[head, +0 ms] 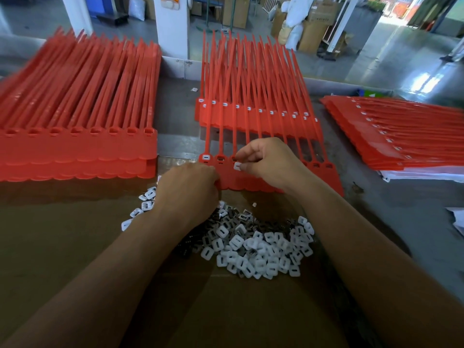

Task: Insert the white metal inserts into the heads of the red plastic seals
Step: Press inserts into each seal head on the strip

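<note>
Left of centre in the frame, the left hand [190, 188] is curled, its fingers gripping the near left edge of a row of joined red seals [253, 183] lying flat on the counter [401, 212]. Just right of it, the right hand [267, 160] pinches one white insert [237, 166] between thumb and fingertip, holding it over the row's heads. The leftmost head [206, 156] already carries a white insert; the next head to its right shows a dark, unfilled opening.

At the far left sits a tall stack of red seals [75, 141] with unfilled heads. In the upper centre, behind the hands, lies a second stack [251, 114] whose heads show white inserts. At the right edge a third stack [406, 136], also fitted with white, lies at an angle.

In the lower centre, between the forearms, a loose pile of white inserts [263, 254] is heaped on a brown cardboard sheet [62, 234].
</note>
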Motion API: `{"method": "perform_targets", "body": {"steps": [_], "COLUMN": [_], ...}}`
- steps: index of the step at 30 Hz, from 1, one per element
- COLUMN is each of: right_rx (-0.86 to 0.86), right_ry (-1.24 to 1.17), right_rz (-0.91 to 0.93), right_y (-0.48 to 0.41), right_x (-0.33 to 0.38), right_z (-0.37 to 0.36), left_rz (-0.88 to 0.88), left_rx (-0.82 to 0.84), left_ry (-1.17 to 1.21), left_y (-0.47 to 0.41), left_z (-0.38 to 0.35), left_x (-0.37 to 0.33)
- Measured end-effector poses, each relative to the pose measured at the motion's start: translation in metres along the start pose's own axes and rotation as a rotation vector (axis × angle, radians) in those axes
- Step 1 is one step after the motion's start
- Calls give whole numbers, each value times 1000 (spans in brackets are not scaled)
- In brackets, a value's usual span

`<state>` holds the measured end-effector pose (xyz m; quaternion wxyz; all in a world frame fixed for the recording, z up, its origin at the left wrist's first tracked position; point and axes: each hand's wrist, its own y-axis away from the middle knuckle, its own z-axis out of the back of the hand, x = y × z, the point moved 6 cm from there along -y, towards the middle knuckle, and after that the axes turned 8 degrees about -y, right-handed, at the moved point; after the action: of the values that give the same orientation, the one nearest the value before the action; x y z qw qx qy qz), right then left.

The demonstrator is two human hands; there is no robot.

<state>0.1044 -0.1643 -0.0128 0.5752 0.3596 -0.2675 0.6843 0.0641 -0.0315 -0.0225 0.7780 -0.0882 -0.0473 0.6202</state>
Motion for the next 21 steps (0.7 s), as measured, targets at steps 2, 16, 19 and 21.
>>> {"method": "perform_targets", "body": {"steps": [2, 16, 19, 21], "right_rx": [3, -50, -66, -57], "right_ry": [8, 85, 61, 71], "right_rz": [10, 46, 25, 15], "right_y": [-3, -30, -33, -34], "right_x": [2, 15, 12, 12], "right_z": [-3, -23, -24, -25], "left_rz": [0, -32, -36, -35], "left_rx": [-4, -32, -42, -47], "left_ry": [-3, -11, -17, -17], "left_y": [-1, -1, -1, 0], "left_z": [-1, 0, -1, -2], "left_x": [0, -1, 0, 0]}}
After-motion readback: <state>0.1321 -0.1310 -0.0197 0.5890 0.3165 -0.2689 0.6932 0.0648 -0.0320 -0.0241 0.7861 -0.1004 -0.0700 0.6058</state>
